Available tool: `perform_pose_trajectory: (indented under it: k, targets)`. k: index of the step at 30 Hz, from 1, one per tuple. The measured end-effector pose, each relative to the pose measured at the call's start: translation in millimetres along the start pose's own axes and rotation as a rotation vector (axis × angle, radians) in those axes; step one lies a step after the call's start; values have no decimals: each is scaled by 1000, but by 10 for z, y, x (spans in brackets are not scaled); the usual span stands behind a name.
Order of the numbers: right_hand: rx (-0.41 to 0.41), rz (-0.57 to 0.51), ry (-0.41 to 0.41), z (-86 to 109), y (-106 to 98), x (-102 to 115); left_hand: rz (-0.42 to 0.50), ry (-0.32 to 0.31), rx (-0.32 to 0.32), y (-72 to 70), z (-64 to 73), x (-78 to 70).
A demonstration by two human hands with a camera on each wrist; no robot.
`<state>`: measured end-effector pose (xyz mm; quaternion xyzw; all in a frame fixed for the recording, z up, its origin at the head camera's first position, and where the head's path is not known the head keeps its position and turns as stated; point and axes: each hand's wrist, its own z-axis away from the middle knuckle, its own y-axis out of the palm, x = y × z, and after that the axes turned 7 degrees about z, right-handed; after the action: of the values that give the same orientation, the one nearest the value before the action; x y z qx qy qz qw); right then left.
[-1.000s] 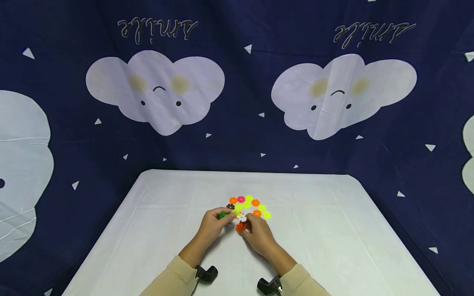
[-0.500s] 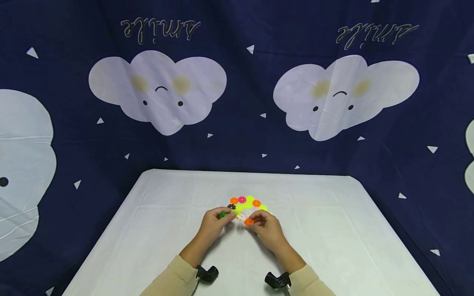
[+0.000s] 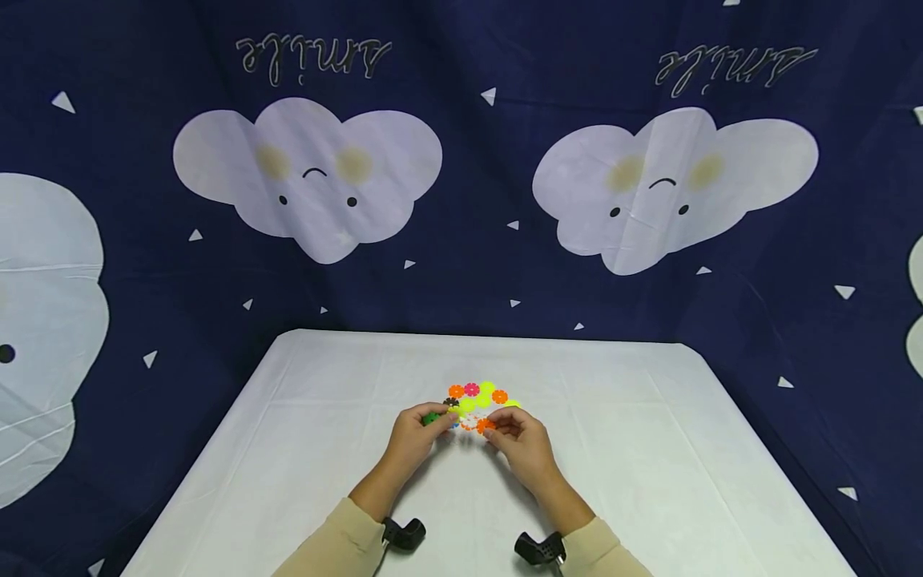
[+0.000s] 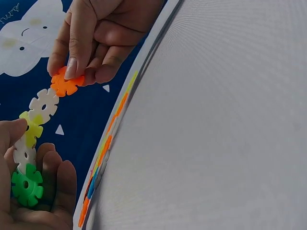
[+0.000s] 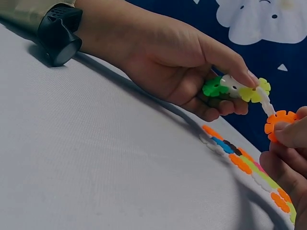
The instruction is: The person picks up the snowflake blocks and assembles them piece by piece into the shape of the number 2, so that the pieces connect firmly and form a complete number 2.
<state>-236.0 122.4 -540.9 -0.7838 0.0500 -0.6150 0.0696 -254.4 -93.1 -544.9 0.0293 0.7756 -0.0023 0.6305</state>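
Observation:
My left hand pinches a short chain of flower-shaped plastic discs between thumb and fingers. In the left wrist view the chain runs from a green disc through a white one to a yellow disc, then a second white disc. An orange disc meets the free end of that white disc, edges overlapping. Thumb and fingertips of my right hand pinch this orange disc. The right wrist view shows the outer white disc nearly edge-on, angled down toward the orange one. Both hands are held above the table.
Several loose flower discs, among them a pink disc, a dark brown disc and another orange disc, lie on the white table just beyond the hands. A dark blue cloud-patterned cloth hangs behind the table.
My right hand has shifted right, and the orange disc it pinches has come up to the chain's end from nearer the person. My left hand stays almost still with the chain.

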Motion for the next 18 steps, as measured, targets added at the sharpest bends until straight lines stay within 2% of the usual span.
perform_pose_trajectory:
  k: [12,18]
  targets:
    - [33,-35,-52,8,-14,-27,64,-31,38,-1,-4,8]
    - [47,-40,-54,15,-33,-8,55,-58,101,-20,-1,6]
